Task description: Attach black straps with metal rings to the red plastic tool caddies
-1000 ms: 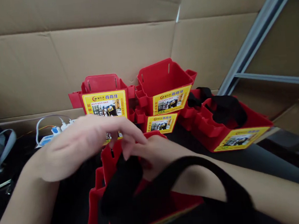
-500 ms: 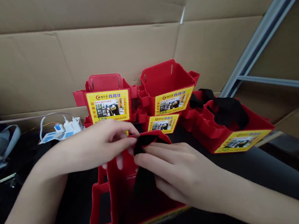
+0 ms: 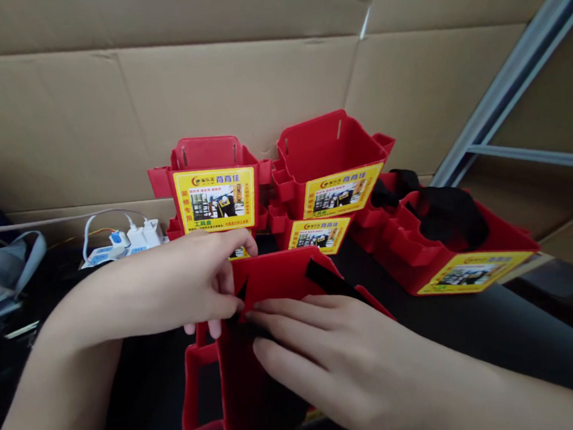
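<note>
A red plastic tool box [image 3: 276,273] stands close in front of me, its mouth towards me. A black webbing strap [image 3: 329,278] comes from the right side of its back wall and runs down behind my right hand. My left hand [image 3: 209,278] reaches over the box's left edge, thumb and fingers pinched on a black bit of strap [image 3: 243,291] by the left slot. Inside the box, my right hand [image 3: 323,352] has its fingers pressed together on the dark strap, just right of my left fingertips. Much of the strap is hidden under that hand.
Behind stand stacked red tool boxes [image 3: 211,153] with yellow labels, against a cardboard wall [image 3: 245,85]. At the right, another red box [image 3: 509,235] holds a bundled black strap [image 3: 452,217]. A white power strip [image 3: 102,256] with plugs lies left; a metal frame [image 3: 520,74] rises right.
Both hands have moved lower along the back wall. The strap bunched before the wall has gone down, exposing the red wall and the strap at its right side. The view has shifted slightly.
</note>
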A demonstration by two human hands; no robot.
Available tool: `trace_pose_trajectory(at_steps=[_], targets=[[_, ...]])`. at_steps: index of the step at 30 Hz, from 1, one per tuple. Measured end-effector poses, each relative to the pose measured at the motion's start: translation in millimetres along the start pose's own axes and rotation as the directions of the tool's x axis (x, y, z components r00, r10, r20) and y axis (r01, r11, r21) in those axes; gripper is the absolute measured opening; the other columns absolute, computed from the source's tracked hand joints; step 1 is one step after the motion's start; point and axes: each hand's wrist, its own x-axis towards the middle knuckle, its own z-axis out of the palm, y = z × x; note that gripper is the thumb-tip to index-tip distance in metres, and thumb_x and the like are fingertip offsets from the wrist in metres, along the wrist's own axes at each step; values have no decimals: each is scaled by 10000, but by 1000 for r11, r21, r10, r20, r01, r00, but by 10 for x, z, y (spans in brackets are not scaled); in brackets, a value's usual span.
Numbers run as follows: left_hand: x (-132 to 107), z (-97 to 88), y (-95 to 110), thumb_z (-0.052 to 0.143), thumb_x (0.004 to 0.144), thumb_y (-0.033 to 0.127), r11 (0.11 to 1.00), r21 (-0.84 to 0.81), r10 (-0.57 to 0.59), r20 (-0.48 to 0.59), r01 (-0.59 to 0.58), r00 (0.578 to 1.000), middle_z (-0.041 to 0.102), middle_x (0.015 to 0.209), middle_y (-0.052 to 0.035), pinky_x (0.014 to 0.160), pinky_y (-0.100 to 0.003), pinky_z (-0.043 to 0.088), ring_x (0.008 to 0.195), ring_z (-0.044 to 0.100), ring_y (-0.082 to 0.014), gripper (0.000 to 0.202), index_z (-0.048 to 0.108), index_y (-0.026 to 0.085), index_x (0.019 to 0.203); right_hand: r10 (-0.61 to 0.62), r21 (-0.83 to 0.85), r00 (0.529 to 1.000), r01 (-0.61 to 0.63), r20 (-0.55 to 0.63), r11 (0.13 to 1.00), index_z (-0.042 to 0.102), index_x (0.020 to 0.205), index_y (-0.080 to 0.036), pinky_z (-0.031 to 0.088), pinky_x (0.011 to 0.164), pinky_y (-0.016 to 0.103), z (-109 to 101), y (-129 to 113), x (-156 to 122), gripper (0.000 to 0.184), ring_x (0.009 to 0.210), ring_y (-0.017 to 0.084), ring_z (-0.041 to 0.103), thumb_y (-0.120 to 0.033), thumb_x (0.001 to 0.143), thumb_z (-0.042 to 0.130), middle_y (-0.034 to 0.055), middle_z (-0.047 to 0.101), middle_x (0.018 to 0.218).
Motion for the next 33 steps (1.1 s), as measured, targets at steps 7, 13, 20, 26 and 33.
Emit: trace_pose_trajectory(at_steps=[7,13,20,26,33], targets=[[-44,121,-23,504,737,199,955,291,6,-244,67,970,585,503,58,322,-184,332,324,506,-98,328,454,229,1059,100,113,987,-115,125,987,585,881,-127,450,594,273,-15,0,48,276,680,152,538,-84,879,313,47,594,759],[-24,156,-18,461,711,160,939,329,-45,-175,101,984,529,433,90,291,-169,281,291,493,-88,166,426,230,858,39,192,967,-90,252,977,561,917,-138,441,660,261,-45,-8,83,253,734,146,524,-85,881,316,54,595,827],[19,110,23,486,720,189,905,420,61,-293,72,954,578,580,34,403,-208,323,447,528,-112,173,474,216,891,56,214,968,-111,245,970,541,1128,-185,461,746,276,-80,13,63,313,831,144,562,-91,888,362,43,607,898],[68,133,114,497,703,138,842,539,154,-297,33,942,524,609,11,441,-239,295,499,497,-129,84,471,206,747,375,466,926,-347,35,814,594,1041,-166,455,843,259,-115,521,72,258,941,121,574,-94,866,419,50,618,1031],[54,218,199,459,771,132,802,583,92,-333,128,938,611,669,-36,502,-274,344,555,566,-180,158,548,206,879,23,869,894,-441,448,224,559,1166,-135,454,873,257,442,1275,361,349,992,108,591,-134,819,525,69,627,1125]])
